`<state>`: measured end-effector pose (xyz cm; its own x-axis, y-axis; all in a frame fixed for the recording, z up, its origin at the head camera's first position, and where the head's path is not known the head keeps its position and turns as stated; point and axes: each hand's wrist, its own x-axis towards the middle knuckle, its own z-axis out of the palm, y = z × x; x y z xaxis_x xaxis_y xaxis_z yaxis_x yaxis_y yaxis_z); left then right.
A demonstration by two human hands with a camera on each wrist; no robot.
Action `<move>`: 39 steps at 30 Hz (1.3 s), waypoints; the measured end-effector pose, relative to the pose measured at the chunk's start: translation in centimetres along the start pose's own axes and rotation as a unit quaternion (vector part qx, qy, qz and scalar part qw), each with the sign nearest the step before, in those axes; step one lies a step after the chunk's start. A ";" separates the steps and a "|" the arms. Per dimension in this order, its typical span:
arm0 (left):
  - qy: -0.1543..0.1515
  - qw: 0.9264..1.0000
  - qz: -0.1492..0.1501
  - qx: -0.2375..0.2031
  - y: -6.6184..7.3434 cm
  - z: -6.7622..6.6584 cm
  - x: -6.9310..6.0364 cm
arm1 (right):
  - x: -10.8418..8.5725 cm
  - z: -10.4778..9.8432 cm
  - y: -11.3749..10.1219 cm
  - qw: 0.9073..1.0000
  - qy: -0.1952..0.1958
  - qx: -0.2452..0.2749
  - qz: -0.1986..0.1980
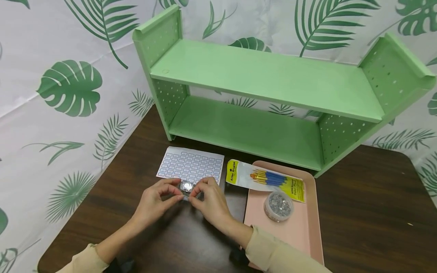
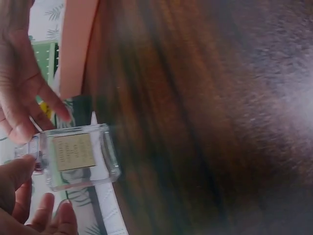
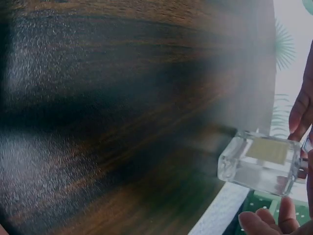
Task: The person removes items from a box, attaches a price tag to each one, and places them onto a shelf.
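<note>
The small clear glass bottle (image 1: 186, 185) sits between the two hands, near the left part of the counter (image 1: 164, 242). The left hand (image 1: 154, 199) pinches its top from the left, thumb and forefinger bent in; the right hand (image 1: 212, 200) pinches from the right, so neither is nearer. The bottle is roughly upright, its long axis running down from the fingertips to the base, and a tan label (image 2: 76, 152) marks one flat side. Whether the base touches the counter or hangs just above it cannot be told.

Just behind, towards the far edge, lies a sheet of labels (image 1: 191, 163), its near edge partly covered by the hands. Beyond it, the green shelf (image 1: 246, 121) stands along the far edge. To the right is a pink tray (image 1: 261, 212); a brush packet (image 1: 266, 178) lies across its far left corner, with a round tub (image 1: 278, 206) of silvery bits near that packet. Nothing visible stands between either hand and the bottle.
</note>
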<state>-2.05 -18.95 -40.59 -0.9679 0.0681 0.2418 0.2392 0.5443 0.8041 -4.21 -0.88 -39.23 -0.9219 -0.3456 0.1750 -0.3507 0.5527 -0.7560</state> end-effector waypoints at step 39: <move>0.033 0.995 0.089 0.036 -1.3 1.1 0.3 | 0.2 1.7 0.7 0.998 0.033 -0.040 -0.042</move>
<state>-2.72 -18.71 -42.17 -0.9035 0.1149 0.4130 0.3971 0.5872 0.7054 -4.34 -1.83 -40.74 -0.8967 -0.3436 0.2792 -0.4368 0.5842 -0.6840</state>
